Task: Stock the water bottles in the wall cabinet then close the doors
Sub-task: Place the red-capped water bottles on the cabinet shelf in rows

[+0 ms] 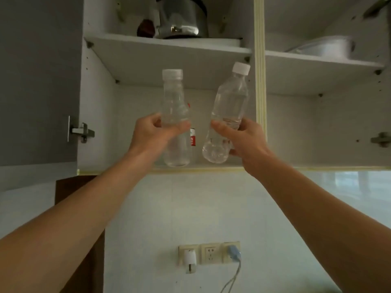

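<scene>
The wall cabinet [97,106] stands open above and ahead of both my raised hands, its lower shelf floor just beyond my knuckles and a cream divider post [260,81] just right of my right hand. On the upper shelf, high above my grip, sit a metal kettle [183,17] and, in the right compartment, a pale basin [330,47]. The open left door [38,81] hangs well off to the left of my left hand. My left hand [150,134] curls round the middle of a clear bottle [174,98], held upright with its white cap above my fingers and its base below my palm, near the shelf edge. My right hand [243,140] grips a second clear bottle [230,102] at its waist, tilted so the cap leans right toward the post. Between the two bottles, behind them on the lower shelf, a small container with a red label [192,139] shows. Below my wrists, wall sockets [209,253] sit on the tiles
</scene>
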Demonstrator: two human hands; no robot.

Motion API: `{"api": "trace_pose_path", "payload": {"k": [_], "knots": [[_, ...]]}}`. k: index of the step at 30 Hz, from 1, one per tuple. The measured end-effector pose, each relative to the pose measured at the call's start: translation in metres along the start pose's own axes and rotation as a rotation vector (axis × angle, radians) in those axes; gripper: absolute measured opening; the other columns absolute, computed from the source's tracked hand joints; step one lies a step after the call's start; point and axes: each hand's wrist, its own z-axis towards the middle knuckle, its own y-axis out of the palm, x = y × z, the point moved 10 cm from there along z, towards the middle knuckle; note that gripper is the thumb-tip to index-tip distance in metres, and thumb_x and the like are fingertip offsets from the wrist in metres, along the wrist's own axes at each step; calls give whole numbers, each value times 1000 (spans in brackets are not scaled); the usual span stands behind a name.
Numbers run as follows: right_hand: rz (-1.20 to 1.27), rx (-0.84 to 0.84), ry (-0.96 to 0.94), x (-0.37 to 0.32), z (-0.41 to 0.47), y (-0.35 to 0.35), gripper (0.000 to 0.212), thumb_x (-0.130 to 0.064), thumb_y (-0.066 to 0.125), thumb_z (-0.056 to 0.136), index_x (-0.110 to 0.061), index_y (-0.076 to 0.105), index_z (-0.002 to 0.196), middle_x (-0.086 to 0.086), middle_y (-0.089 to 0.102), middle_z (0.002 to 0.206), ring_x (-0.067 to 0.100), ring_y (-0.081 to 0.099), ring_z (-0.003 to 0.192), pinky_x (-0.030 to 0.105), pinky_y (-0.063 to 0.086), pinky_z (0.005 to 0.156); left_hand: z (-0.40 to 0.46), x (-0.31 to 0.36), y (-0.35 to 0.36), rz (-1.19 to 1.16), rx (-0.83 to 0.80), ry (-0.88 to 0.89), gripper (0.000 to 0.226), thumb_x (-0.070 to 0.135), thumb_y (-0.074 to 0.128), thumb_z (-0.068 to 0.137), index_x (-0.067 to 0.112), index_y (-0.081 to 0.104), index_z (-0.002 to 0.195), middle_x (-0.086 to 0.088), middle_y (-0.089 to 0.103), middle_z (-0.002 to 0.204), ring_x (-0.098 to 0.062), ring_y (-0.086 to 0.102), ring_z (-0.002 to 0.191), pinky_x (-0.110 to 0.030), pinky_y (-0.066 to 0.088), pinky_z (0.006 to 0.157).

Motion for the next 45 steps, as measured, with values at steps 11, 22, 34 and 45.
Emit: {"api": "trace_pose_path", "payload": {"k": [11,22,34,45], "knots": [[-190,-26,37,38,45,18,47,-45,84,78,-18,71,114,-4,78,96,11,75,86,30,60,75,49,-54,21,255,-139,-126,43,56,81,75,27,72,105,6,76,99,-15,73,91,-40,59,90],[-428,-70,100,65,71,22,52,-34,84,79,-14,66,123,5,73,100,21,69,84,33,57,69,78,-76,23,517,-24,-35,82,54,86,69,15,47,129,-4,66,120,-21,63,101,-31,50,82],[-465,-60,134,93,98,34,52,-31,81,84,-11,64,128,8,72,113,26,70,100,45,58,93,98,-94,33,565,7,3,73,53,87,69,15,51,119,-7,66,113,-23,63,96,-32,48,76],[-509,-6,132,100,103,39,47,-35,80,85,-15,64,125,6,72,111,24,68,99,36,56,83,103,-109,41,528,29,-26,63,54,83,74,13,55,114,-1,62,104,-19,59,88,-31,45,72]]}}
